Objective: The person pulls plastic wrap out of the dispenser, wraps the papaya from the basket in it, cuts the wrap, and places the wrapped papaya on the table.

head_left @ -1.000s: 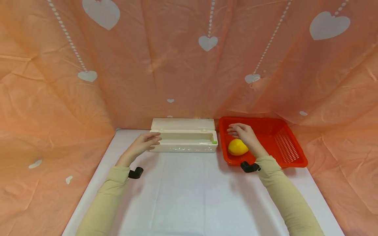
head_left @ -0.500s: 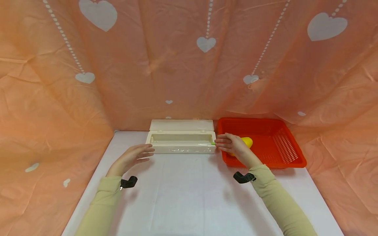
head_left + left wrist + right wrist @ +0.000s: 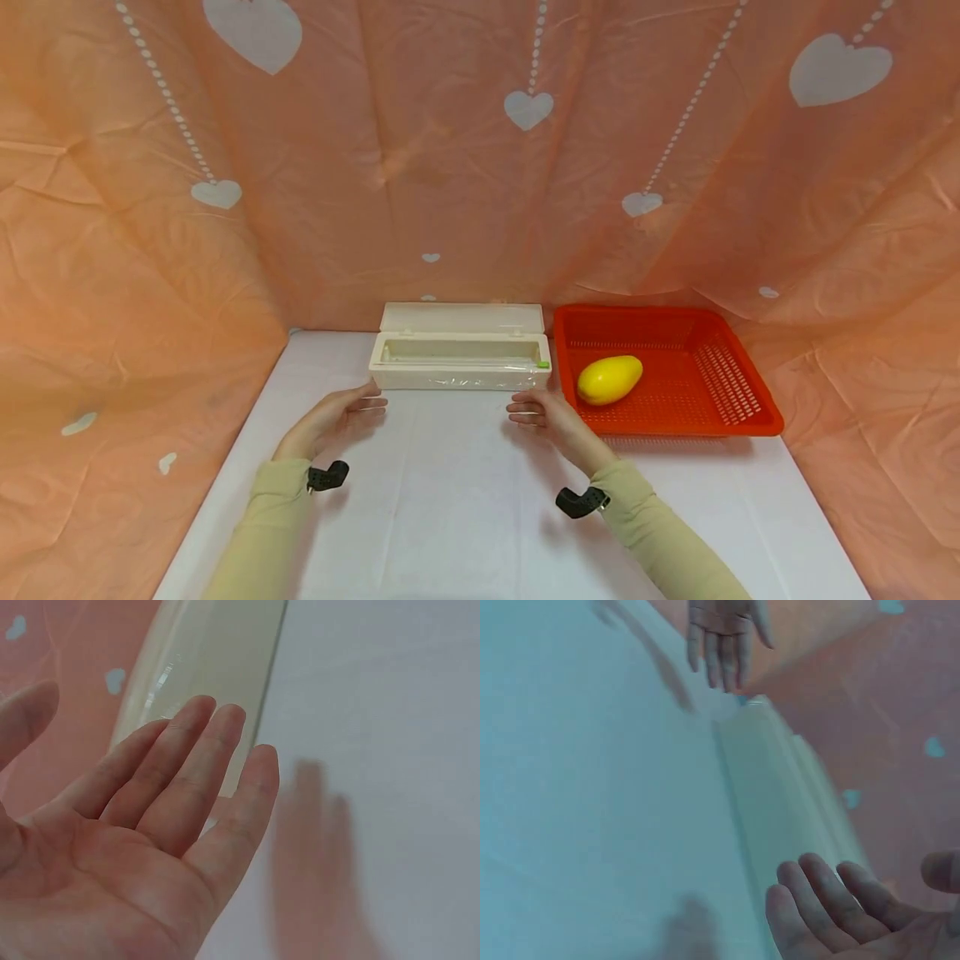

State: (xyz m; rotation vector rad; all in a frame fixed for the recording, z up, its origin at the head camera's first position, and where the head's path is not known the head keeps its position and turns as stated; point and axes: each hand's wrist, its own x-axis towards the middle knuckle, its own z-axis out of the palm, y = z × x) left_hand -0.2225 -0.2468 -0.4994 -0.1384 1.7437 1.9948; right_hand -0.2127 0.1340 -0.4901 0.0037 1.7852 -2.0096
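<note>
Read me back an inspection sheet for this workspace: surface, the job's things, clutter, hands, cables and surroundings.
Surface: white-covered table, faint creases.
Job's things: white box, its lid raised, a green piece at its right end; red basket to its right, holding a yellow fruit.
Clutter: nothing seen.
Hands: left hand and right hand near the box's front, fingers relaxed, both holding nothing.
Cables: nothing seen.
Surroundings: orange curtain with white hearts.
</note>
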